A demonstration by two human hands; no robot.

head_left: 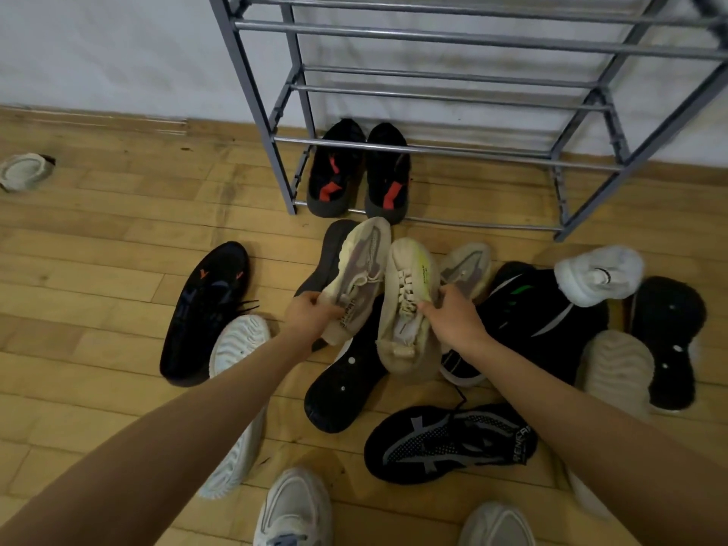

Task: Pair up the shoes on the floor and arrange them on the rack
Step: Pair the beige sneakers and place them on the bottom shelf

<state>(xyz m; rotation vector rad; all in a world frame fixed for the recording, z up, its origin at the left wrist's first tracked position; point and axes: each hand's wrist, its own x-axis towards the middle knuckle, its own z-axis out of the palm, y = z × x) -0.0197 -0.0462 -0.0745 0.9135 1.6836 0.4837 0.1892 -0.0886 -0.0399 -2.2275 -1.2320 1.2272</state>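
Floor: wooden planks, running to the far wall.
Rack: grey metal, standing on floor at far centre-right, against wall.
Bottom rails: black pair with red marks, side by side at left end, heels toward camera.
Far left: lone pale shoe, well apart.
Left: black shoe beside upturned white shoe.
Centre and right: jumbled pile, black clog, black knit sneaker, white shoe, upturned soles.
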